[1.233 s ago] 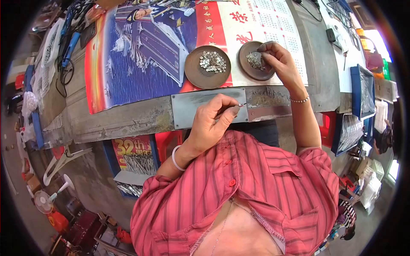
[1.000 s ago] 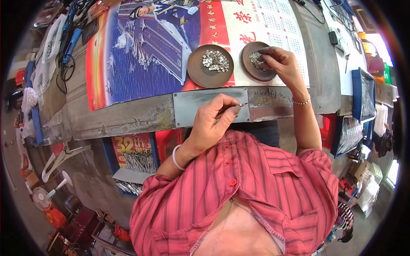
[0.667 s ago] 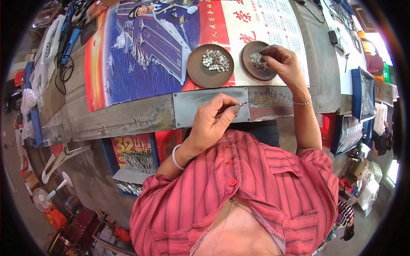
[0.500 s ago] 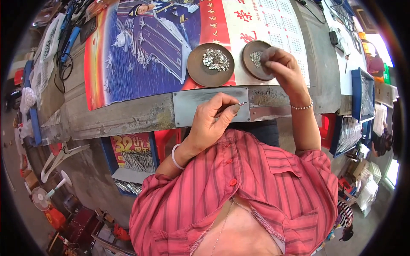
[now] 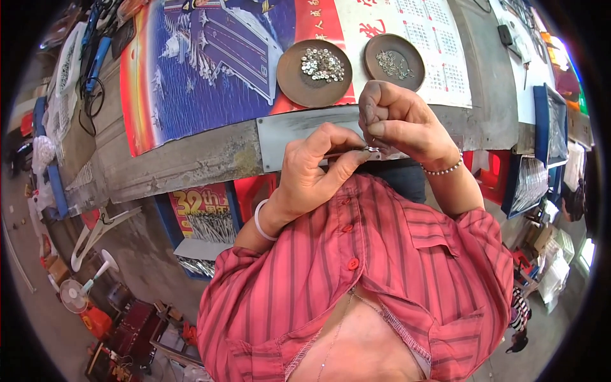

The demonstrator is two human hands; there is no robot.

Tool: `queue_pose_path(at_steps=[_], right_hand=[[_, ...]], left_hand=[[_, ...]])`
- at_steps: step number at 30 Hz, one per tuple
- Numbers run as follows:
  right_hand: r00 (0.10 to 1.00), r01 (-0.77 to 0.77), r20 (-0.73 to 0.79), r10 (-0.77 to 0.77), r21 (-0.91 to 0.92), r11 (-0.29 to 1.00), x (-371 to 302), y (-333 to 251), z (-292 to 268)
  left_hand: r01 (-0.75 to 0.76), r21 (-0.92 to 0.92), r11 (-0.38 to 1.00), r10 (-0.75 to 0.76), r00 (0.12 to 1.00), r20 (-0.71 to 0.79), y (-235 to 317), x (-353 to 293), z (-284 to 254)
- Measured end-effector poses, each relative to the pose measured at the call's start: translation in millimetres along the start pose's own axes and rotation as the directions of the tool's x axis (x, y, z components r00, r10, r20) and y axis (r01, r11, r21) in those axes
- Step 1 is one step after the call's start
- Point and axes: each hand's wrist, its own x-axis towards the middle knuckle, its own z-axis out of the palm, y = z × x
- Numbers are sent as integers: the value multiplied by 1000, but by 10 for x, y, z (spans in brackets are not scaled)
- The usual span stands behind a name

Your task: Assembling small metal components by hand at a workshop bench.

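Note:
My left hand (image 5: 321,162) is closed in a pinch over the table's front edge, holding a thin metal piece (image 5: 374,149) whose shiny tip sticks out past the fingertips. My right hand (image 5: 407,127) is beside it, thumb and fingers pressed together close to that tip; whatever they grip is too small to make out. Beyond the hands, a round brown dish (image 5: 291,83) holds a heap of small shiny round metal parts (image 5: 322,65). To its right, a smaller brown dish (image 5: 410,49) contains tiny thin metal bits (image 5: 393,65).
A printed poster (image 5: 216,70) covers the table under the dishes. A metal plate (image 5: 272,137) is fixed at the front edge. Blue-handled tools (image 5: 100,57) and a cable lie far left. Blue trays of metal rods (image 5: 207,227) stand below the table edge, with another tray (image 5: 529,181) at right.
My right hand has moved from above the smaller dish down and nearer, to the tip of the metal piece. My left hand keeps its pinch. The whole view has shifted slightly.

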Motion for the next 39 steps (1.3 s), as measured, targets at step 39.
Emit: queue_pose_path(at_steps=[39], right_hand=[[885,-38,408,222,-411,911,93,-148,21]], left_hand=[[-288,283,915,259,956,138,53,-102,-89]])
